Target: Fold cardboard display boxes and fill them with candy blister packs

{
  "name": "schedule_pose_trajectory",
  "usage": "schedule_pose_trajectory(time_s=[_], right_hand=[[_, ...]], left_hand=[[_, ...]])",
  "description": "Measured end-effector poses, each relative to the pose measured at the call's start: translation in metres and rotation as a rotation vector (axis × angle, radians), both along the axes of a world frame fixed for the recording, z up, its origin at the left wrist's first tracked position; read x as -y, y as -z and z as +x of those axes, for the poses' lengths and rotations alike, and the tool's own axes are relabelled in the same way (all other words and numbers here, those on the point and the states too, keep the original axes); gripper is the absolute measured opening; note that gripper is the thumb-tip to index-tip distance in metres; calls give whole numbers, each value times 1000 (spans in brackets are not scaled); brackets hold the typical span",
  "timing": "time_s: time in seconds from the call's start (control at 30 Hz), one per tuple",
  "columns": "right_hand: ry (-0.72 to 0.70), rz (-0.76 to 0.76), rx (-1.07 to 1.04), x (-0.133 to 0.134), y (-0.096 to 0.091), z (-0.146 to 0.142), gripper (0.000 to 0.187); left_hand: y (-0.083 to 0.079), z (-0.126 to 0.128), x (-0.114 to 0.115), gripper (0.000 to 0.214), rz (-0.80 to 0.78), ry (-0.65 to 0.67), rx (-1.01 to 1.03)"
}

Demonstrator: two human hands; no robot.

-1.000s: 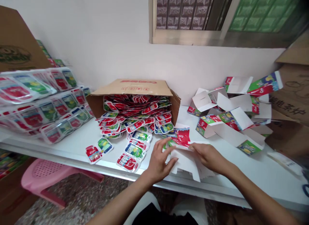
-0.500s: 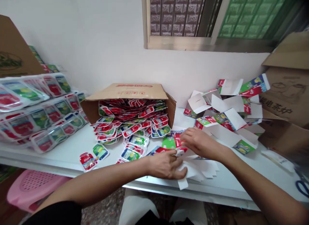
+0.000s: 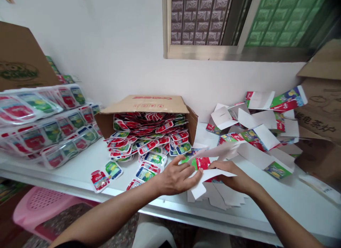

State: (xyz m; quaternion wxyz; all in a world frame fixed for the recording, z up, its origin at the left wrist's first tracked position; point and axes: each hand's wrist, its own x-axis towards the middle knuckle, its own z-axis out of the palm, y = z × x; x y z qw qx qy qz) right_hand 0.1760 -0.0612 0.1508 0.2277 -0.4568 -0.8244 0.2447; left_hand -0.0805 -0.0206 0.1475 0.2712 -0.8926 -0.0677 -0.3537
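At the table's front, my left hand grips the left side of a partly opened printed carton, its fingers curled over a white flap. My right hand holds the same carton from the right, its fingertips hidden behind the flap. White inner faces show on the carton, with a red and green printed part between the flaps. Beneath it lie several flat carton blanks, white side up. Just left of my left hand are loose red and green can-shaped sachets.
A cardboard box lies on its side, spilling sachets. Packed strips of sachets are heaped at left. Opened cartons pile up at right, beside brown boxes. A pink stool stands below the table's front edge.
The carton has been lifted and its flaps spread apart. My right hand has come down and round behind the flap; my left hand has shifted slightly left. The view has tilted a little.
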Motion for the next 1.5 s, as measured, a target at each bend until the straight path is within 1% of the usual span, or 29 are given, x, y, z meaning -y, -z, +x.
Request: schedule_pose_trajectory(time_s=[0.1, 0.17, 0.23, 0.27, 0.33, 0.37, 0.43, 0.47, 0.5, 0.57, 0.63, 0.7, 0.73, 0.77, 0.83, 0.9, 0.97, 1.0, 1.1, 1.2, 1.23, 1.27, 1.3, 1.33, 1.37, 1.4, 1.43, 1.47, 1.5], right_hand=[[-6, 167, 60, -5, 1, 4, 26], [-51, 258, 82, -4, -2, 8, 24], [-72, 358, 109, -3, -6, 10, 25], [-73, 400, 126, -3, -6, 10, 26], [-38, 417, 144, -3, 2, 8, 26], [7, 368, 153, -2, 10, 5, 27], [176, 186, 189, 1, 35, -4, 32], [277, 82, 207, 3, 49, -10, 37], [368, -6, 217, 5, 64, -16, 41], [496, -112, 203, 10, 87, -27, 48], [588, -164, 186, 13, 100, -38, 50], [669, -190, 241, 15, 102, -45, 52], [691, -192, 288, 14, 102, -48, 52], [697, -183, 339, 14, 100, -50, 53], [685, -135, 427, 13, 98, -53, 55], [655, -79, 478, 12, 99, -55, 56], [618, -23, 484, 13, 102, -58, 55], [605, 4, 474, 15, 104, -59, 54], [594, 105, 395, 21, 109, -55, 49], [577, 247, 186, 24, 108, -35, 41], [617, 277, 84, 20, 107, -25, 39], [692, 269, -25, 15, 105, -16, 39], [784, 212, -138, 7, 104, -7, 42], [864, 108, -249, -3, 103, 0, 47], [892, -30, -344, -13, 103, 4, 53], [852, -170, -401, -24, 104, 5, 58], [775, -282, -412, -34, 105, 2, 60], [692, -355, -391, -42, 108, -4, 60], [625, -390, -345, -48, 111, -11, 60]], left_hand=[[-25, -13, 2, 29, 107, -161, -274], [-40, -22, 2, 25, 206, -201, -434], [-48, -28, 3, 21, 234, -203, -534], [-47, -29, 3, 21, 211, -207, -556], [-36, -29, 3, 21, 112, -251, -549], [-25, -28, 3, 19, 46, -290, -532], [3, -23, 4, 15, -107, -386, -493], [19, -20, 5, 18, -191, -424, -472], [34, -16, 6, 23, -273, -445, -449], [59, -10, 8, 40, -395, -525, -365], [74, -5, 9, 58, -489, -635, -252], [80, -2, 9, 73, -553, -722, -129], [81, -1, 10, 75, -561, -747, -86], [81, 1, 11, 72, -543, -754, -72], [81, 5, 16, 52, -448, -718, -144], [86, 11, 26, 37, -349, -626, -274], [96, 20, 38, 39, -326, -540, -351], [102, 25, 42, 43, -347, -528, -362], [125, 35, 49, 49, -411, -564, -361], [142, 38, 46, 48, -376, -599, -329], [145, 37, 44, 48, -359, -599, -318], [146, 36, 43, 49, -347, -591, -313], [147, 36, 42, 49, -341, -580, -313], [146, 35, 41, 48, -340, -572, -316], [145, 35, 40, 48, -341, -567, -319], [144, 35, 40, 47, -340, -565, -322], [143, 35, 40, 47, -337, -564, -323], [142, 34, 40, 47, -332, -563, -322], [141, 34, 41, 47, -325, -563, -318]])
